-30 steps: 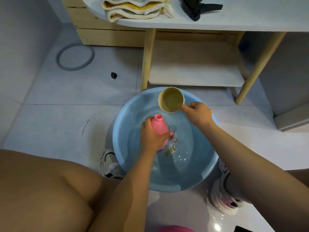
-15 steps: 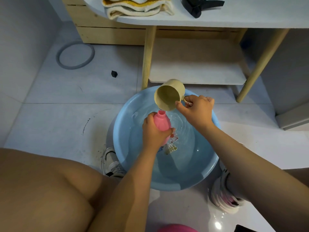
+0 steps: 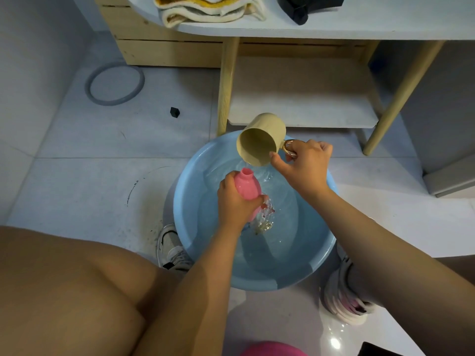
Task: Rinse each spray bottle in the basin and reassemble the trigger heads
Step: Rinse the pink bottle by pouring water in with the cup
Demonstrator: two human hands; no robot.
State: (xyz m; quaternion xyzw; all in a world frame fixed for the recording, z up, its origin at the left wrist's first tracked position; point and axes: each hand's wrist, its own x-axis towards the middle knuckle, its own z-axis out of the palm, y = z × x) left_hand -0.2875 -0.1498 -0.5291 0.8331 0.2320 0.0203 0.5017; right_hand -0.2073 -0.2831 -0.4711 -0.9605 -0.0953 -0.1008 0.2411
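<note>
on a pale grey tiled floor (image 3: 84, 181), glossy toward the near edge, a round blue basin (image 3: 303, 273) sits between the person's two sneakers, part filled with clear water. left hand (image 3: 235, 204) is wrapped around the body of a pink spray bottle (image 3: 247, 187), held tilted over the water with its open neck up and no trigger head on it. right hand (image 3: 303, 167) is clenched on the shiny handle of a beige cup (image 3: 261, 142), tipped on its side above the far rim of the basin, mouth toward the camera; a thin stream falls from its lip just beside the bottle neck. something small and patterned (image 3: 266, 217) lies under the water next to the left hand, too rippled to identify. behind the basin stands a light wooden table (image 3: 227, 86) with a white top, slanted legs and a low white shelf. folded yellow and white towels (image 3: 208, 9) and a black object (image 3: 305, 6) lie on the top. a grey ring (image 3: 90, 80) and a small black piece (image 3: 175, 112) lie on the tiles at left. grey wall at left, grey panel at right. a bare knee fills the lower left; a pink rounded thing (image 3: 273, 349) shows at the bottom edge.
</note>
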